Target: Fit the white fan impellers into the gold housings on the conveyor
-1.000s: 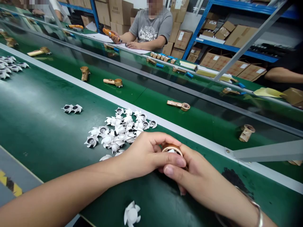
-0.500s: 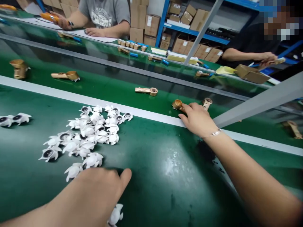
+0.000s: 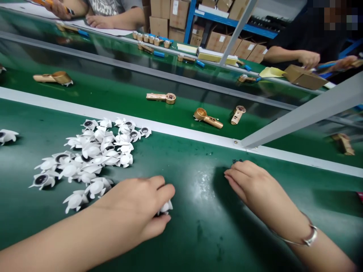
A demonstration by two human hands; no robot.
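My left hand [image 3: 144,206] is closed round a white fan blade [image 3: 166,207], which shows between the thumb and fingers. Left of it lies a loose pile of white fan blades [image 3: 92,149], several with dark round hubs facing up. My right hand [image 3: 251,185] rests low over the green table, its fingertips pressed together beside some small dark pieces [image 3: 236,161]. Whatever those fingertips hold is hidden. Beyond the right hand, a gold handheld fan housing [image 3: 212,120] lies on the green belt, with white blade tips showing under its round head.
More gold housings lie along the belt [image 3: 113,100], behind a white rail [image 3: 176,132]. A slanted grey post [image 3: 297,113] rises at the right. Across the line, two people handle parts near a cardboard box [image 3: 304,77]. Shelving with boxes stands behind.
My right hand has left the gold housing on the belt and come back to the table by the small dark pieces. My left hand has moved right, now gripping a white fan blade.
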